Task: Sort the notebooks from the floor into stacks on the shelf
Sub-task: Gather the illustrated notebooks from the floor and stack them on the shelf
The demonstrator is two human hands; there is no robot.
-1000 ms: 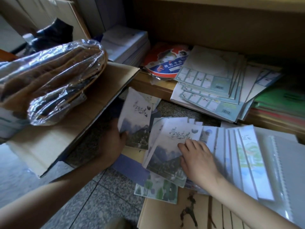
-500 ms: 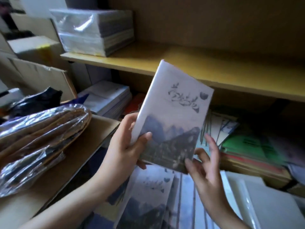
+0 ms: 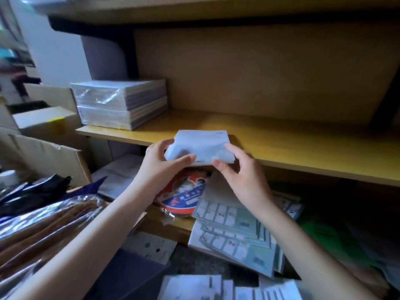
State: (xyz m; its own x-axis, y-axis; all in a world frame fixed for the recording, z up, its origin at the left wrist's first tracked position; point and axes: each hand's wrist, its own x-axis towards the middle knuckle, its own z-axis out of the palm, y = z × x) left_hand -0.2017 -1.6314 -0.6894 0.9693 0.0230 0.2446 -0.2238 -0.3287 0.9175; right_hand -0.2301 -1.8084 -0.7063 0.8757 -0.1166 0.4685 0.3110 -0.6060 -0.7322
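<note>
Head view: thin white paper-covered notebook [image 3: 201, 146], held upright half a second earlier, is now laid flat at the front edge of the yellow wooden shelf [image 3: 303, 148], pinched at its near corners by left hand [image 3: 164, 165] and right hand [image 3: 242, 176]. Placement is judged nearly complete, with release pending.

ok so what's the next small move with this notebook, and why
Probably push the notebook further onto the shelf and let go: the left hand and right hand pinch its near end at the shelf's front edge, with bare board behind it.
</note>
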